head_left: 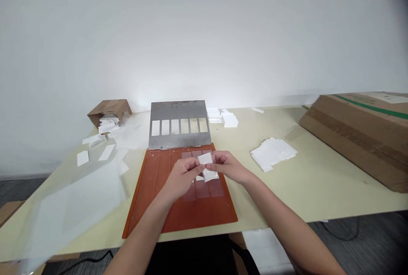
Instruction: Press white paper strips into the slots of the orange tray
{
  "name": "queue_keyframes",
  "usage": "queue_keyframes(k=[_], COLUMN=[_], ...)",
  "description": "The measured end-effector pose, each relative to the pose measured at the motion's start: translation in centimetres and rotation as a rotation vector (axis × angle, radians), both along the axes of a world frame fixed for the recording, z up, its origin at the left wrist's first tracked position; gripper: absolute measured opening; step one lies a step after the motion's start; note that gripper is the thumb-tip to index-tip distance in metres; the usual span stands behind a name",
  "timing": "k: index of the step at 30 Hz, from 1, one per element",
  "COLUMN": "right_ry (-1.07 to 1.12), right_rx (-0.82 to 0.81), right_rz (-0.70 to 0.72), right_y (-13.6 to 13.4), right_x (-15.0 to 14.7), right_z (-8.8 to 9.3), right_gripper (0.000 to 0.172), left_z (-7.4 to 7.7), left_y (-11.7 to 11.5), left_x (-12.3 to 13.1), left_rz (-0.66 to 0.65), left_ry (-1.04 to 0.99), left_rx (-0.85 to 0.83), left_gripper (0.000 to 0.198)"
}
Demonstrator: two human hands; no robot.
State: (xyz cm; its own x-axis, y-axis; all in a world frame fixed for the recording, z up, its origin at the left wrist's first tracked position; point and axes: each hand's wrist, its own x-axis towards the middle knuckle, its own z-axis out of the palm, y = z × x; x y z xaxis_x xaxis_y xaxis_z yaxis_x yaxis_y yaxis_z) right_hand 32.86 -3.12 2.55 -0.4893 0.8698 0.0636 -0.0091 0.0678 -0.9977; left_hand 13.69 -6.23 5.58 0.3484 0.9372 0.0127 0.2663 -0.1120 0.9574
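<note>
Table, left to right. Tipped cardboard box point(109, 111), white cards point(107, 125) spilling from its mouth. Loose cards point(83, 158) lie nearby, with translucent film point(76, 211) spread toward the table's near edge.

Centre: orange board point(143, 190), steel plate point(178, 111) hinged to its far edge and lying flat, six windows cut in a row. No piece visible in any window.

Over the board, left hand point(183, 175) and right hand point(228, 166) meet, fingers of both closed in a pinch on a white piece point(205, 158), held just above the board. A second white piece point(210, 175) sits just below; whether held or lying, cannot tell.

Right: small stacks point(229, 120) beyond the plate, a loose pile point(272, 154) nearer, then a large carton point(357, 139). Much stock remains unplaced.
</note>
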Motion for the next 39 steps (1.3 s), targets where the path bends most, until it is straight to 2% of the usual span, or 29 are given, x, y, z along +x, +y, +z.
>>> queue_keyframes(k=[3, 6, 8, 12, 17, 25, 32, 36, 39], right_ry=[0.002, 0.011, 0.005, -0.045, -0.159, -0.450, -0.821, -1.088, -1.153], right_rx=[-0.023, -0.013, -0.009, -0.022, -0.005, 0.049, 0.109, 0.243, 0.363], right_rz=[-0.069, -0.184, -0.264, -0.409, -0.548, -0.675, -0.916, -1.056, -1.083], right_y=[-0.2, 0.1, 0.7, 2.1, 3.1, 3.0, 1.7, 0.9, 0.7], right_x=[1.5, 3.5, 4.9, 7.4, 8.5, 9.4, 14.0, 15.7, 14.8], right_z=[-0.2, -0.5, -1.0, -2.7, -4.4, -5.3, -4.8, -5.1, -4.9], right_gripper=[0.041, 0.037, 0.034, 0.041, 0.045, 0.046, 0.047, 0.050, 0.045], left_z=[0.9, 1.4, 1.6, 1.6, 0.4, -2.8, -4.2, -4.6, -4.7], left_y=[0.7, 1.9, 2.9, 4.9, 6.1, 5.0, 4.5, 4.3, 4.4], left_x=[0.7, 0.5, -0.3, -2.7, -5.2, -7.0, -7.5, -7.4, -7.3], left_rz=[-0.065, -0.067, -0.055, -0.071, -0.033, -0.021, -0.065, -0.093, -0.116], left_ry=[0.077, 0.155, 0.188, 0.276, 0.378, 0.461, 0.665, 0.739, 0.761], left_rx=[0.001, 0.029, 0.049, 0.060, 0.094, 0.203, 0.539, 0.581, 0.595], left_gripper=[0.030, 0.024, 0.025, 0.028, 0.031, 0.029, 0.026, 0.024, 0.021])
